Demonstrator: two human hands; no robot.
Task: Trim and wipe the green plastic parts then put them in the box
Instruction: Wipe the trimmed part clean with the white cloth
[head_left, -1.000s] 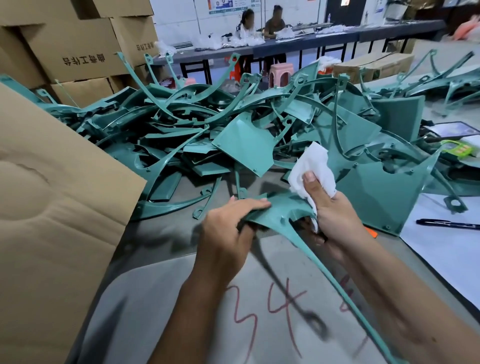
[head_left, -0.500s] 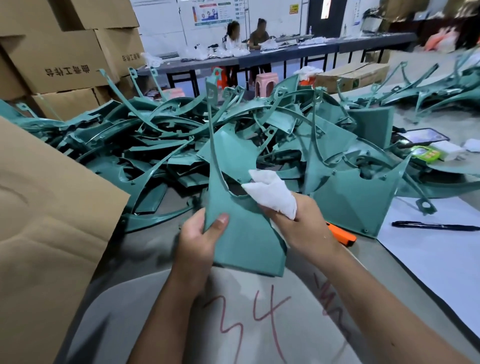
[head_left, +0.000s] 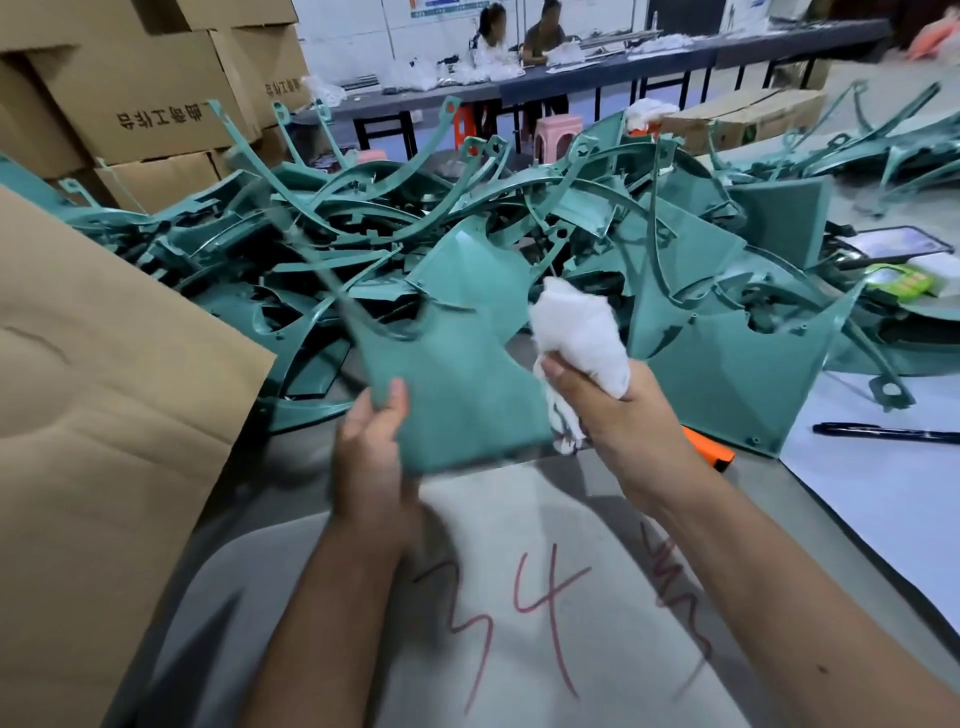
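Green plastic part (head_left: 457, 395) was up over grey mat (head_left: 519, 649), pinched at lower left edge by left hand (head_left: 371, 457). Right hand (head_left: 623, 410) clutched white cloth (head_left: 576, 332) against part's right edge. Judged mid-wipe. Big pile of green parts (head_left: 701, 291) behind looked unprocessed. Cardboard flap (head_left: 104, 415) stood at left, box interior unseen. Orange tool (head_left: 709, 453) lay idle beside right wrist.
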